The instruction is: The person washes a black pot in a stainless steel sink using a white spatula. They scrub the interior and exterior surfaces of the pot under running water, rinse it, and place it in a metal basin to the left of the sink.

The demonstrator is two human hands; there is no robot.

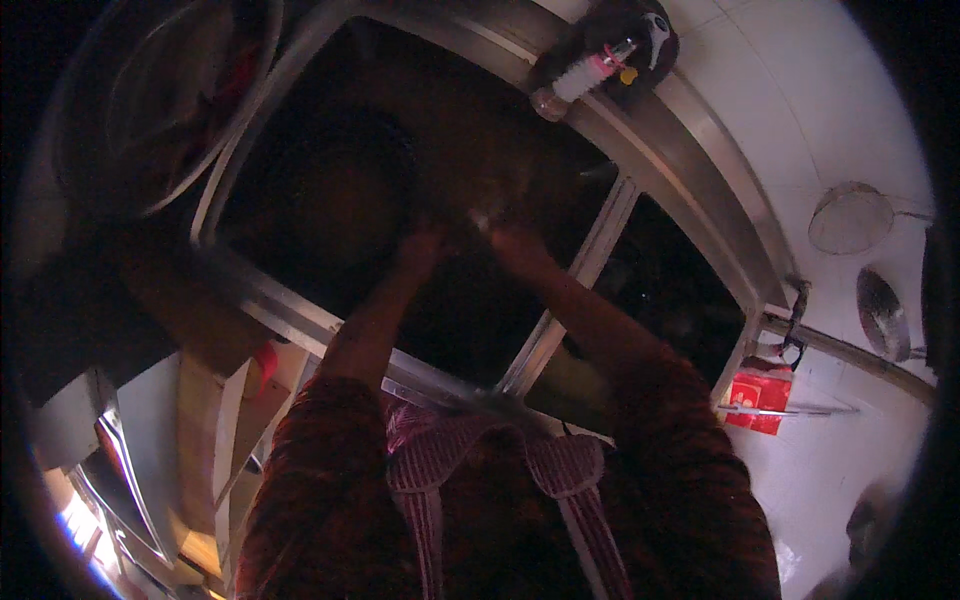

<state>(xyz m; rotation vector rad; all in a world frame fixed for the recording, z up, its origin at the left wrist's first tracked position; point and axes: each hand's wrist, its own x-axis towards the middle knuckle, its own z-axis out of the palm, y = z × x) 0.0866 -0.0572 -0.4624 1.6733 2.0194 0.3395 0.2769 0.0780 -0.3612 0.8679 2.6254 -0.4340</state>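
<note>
Both my hands are down inside the large basin of a metal sink, in deep shadow. My left hand has its fingers lost in the dark, so what it touches is hidden. Close by on the right is my right hand, reaching in over the basin divider. A small pale glint shows at its fingertips; I cannot tell what it belongs to. A faint round shape, perhaps a vessel, lies left of my left hand.
A clear bottle with a pink band lies by a dark object on the back ledge. A large round vessel is at the left. Beyond the darker second basin are a red packet and a round strainer.
</note>
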